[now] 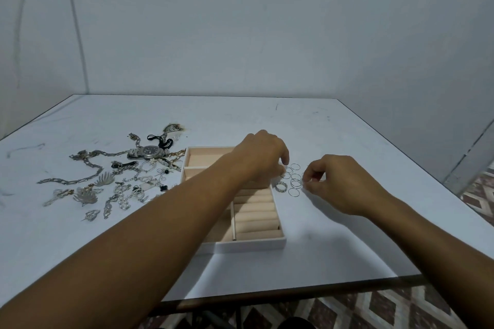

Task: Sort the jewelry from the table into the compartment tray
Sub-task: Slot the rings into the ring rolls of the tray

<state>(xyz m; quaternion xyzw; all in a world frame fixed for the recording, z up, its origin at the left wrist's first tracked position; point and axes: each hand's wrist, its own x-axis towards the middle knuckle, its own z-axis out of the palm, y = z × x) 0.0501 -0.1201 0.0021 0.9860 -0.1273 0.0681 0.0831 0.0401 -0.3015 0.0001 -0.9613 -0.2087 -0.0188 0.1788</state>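
Rings (pixel 293 182) between both hands' fingers (pixel 285 159)

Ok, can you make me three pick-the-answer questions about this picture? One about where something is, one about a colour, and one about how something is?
1. Where are the thin silver rings, compared with the white compartment tray?
A) inside it
B) on the white table, to its right
C) underneath it

2. What colour is the tray's padded lining?
A) green
B) black
C) peach

3. How is the tray?
A) open, with its rolls showing
B) shut by a lid
C) upside down

Answers:
1 B: the rings lie on the tabletop beside the tray's right wall.
2 C: the rolls and cells look peach.
3 A: no lid covers it.
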